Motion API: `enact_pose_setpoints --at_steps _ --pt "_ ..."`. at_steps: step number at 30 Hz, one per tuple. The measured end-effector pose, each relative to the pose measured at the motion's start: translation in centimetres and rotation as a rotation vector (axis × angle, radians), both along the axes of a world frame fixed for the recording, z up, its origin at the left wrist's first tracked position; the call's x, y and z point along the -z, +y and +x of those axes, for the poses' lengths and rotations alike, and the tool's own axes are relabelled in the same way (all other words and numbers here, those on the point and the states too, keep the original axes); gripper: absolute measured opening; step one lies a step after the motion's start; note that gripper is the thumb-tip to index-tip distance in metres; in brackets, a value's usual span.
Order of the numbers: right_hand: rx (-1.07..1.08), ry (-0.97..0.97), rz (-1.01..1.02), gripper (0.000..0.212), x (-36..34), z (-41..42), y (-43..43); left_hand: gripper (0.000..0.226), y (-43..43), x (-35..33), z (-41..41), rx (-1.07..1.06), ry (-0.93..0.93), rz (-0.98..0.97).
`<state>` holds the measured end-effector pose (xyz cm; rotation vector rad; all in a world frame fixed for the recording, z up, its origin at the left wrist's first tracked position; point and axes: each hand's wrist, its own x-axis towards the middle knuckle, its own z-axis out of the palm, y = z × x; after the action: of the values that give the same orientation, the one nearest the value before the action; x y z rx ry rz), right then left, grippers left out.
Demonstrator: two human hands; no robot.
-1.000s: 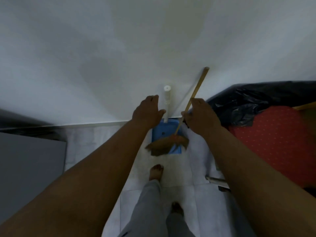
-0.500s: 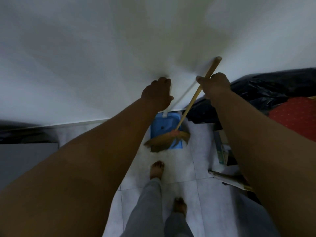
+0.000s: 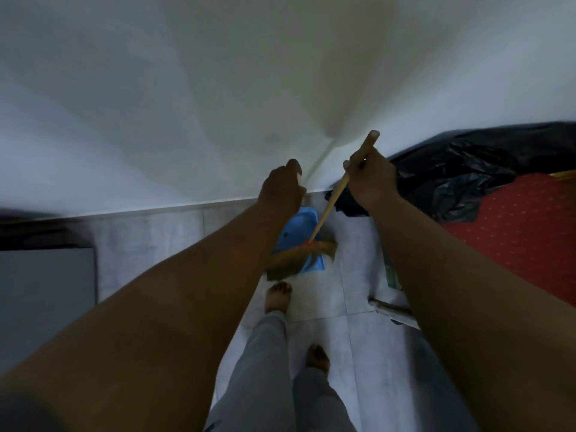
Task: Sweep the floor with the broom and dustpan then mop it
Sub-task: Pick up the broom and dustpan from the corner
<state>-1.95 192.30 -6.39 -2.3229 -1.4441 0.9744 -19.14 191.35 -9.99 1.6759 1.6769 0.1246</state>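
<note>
Straw-bristled wooden broom (image 3: 300,258) brushes the lip of the blue plastic dustpan (image 3: 300,224) on the grey tiled floor (image 3: 318,307), by the white wall (image 3: 187,120). Your right hand (image 3: 371,179) grips its stick, and your left hand (image 3: 282,188) holds the pan's upright handle. Short flicks, lip pressed flat.

Home interior: tiled floor (image 3: 318,310), bare feet (image 3: 277,296).

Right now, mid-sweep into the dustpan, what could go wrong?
The broom bristles overhang the blue dustpan's front lip, so dust may flick past it toward your bare foot just behind. The left hand holds the dustpan only by its handle top, so a hard stroke might tip it. The black bag beside the right hand could snag the broom.
</note>
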Motion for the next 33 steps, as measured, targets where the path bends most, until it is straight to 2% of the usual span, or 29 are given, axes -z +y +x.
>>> enact_pose_setpoints --at_steps 3,8,14,19,26,33 --pt "-0.104 -0.047 0.057 0.027 -0.9 -0.3 -1.6 0.038 -1.3 -0.8 -0.8 -0.084 -0.037 0.005" --pt "-0.193 -0.003 0.242 0.029 -5.0 -1.0 -3.8 0.033 -3.1 -4.3 -2.2 -0.121 -0.088 0.063" --pt "-0.323 0.106 0.376 0.021 -11.1 -2.2 -6.5 0.032 -6.3 -10.2 -3.1 -0.218 -0.019 0.127" --pt "-0.512 0.192 0.423 0.028 -16.0 -3.8 -10.2 0.03 -13.5 -14.5 -3.7 -0.416 0.065 0.185" --pt "-0.833 0.293 0.514 0.025 -20.9 -6.5 -16.9 0.034 -24.5 -19.5 -5.0 -0.695 0.079 0.24" --pt "-1.152 0.314 0.591 0.025 -24.6 -12.3 -23.5 0.04 -35.6 -23.5 -8.2 -1.026 -0.058 0.341"
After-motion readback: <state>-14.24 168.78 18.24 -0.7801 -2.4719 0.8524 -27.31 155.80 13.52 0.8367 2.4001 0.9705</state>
